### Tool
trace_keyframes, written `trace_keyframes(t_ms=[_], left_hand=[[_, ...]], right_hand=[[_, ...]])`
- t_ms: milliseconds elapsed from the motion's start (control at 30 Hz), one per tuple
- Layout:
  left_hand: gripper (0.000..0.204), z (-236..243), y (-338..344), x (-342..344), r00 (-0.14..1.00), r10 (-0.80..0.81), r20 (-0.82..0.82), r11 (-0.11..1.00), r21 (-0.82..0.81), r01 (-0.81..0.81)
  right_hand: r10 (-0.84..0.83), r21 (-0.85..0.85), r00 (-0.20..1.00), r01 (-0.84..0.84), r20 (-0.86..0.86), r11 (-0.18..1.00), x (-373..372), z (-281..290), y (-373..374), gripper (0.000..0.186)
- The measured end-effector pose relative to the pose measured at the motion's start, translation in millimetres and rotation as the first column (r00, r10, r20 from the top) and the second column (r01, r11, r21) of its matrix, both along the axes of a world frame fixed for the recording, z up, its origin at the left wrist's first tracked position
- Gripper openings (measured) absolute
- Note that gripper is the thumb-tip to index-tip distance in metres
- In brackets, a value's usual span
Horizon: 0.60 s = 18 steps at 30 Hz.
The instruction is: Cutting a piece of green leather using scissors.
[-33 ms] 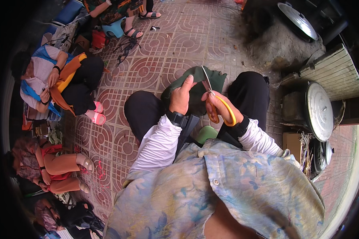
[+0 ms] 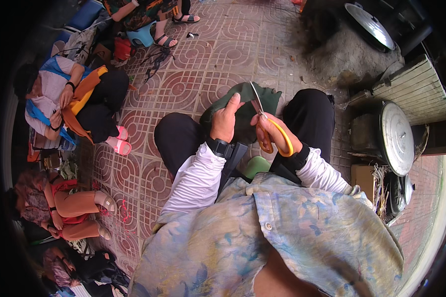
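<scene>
A dark green piece of cloth (image 2: pixel 268 99) hangs between my knees. My left hand (image 2: pixel 225 120) grips its left part, thumb on top and pointing up. In my right hand (image 2: pixel 278 129) is a pair of scissors (image 2: pixel 285 143) with yellow-orange handles. The scissor blades point away from me and lie across the cloth, one showing on top of it; the other is partly covered. Both hands are close together above my lap. The fingers of my left hand beneath the cloth are hidden.
Patterned red tiles (image 2: pixel 183 91) cover the floor. Under me shows a green stool (image 2: pixel 255 166). At right stand a large lidded pot (image 2: pixel 396 138), a cardboard box (image 2: pixel 362 179) and a clay stove (image 2: pixel 342 59). Several people sit along the left, one holding orange cloth (image 2: pixel 80 101).
</scene>
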State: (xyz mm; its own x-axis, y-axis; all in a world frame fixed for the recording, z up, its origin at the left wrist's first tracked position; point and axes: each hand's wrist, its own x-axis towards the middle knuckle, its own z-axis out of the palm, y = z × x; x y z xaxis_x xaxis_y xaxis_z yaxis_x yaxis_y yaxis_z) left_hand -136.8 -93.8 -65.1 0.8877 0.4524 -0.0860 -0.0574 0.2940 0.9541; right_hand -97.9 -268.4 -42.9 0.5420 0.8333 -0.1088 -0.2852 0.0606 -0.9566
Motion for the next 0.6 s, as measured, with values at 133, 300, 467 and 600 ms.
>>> trace_keyframes(t_ms=[133, 300, 467, 600], left_hand=[[0.055, -1, 0, 0, 1.0, 0.01, 0.012, 1.0, -0.009, -0.01], [0.056, 1, 4, 6, 1.0, 0.002, 0.017, 0.999, -0.038, -0.001], [0.044, 6, 1, 6, 0.997, 0.017, 0.079, 0.991, -0.135, -0.006], [0.034, 5, 10, 9, 0.984, 0.04, 0.174, 0.962, -0.273, 0.009]], right_hand=[[-0.013, 0.008, 1.0, 0.014, -0.024, 1.0, -2, 1, 1, 0.037], [-0.037, 0.03, 0.994, 0.041, -0.102, 0.999, 4, 0, 5, 0.034], [-0.04, 0.009, 0.994, 0.042, -0.098, 0.999, 5, -1, 4, 0.034], [-0.084, 0.014, 0.995, 0.085, -0.059, 0.996, 9, -1, 5, 0.035]])
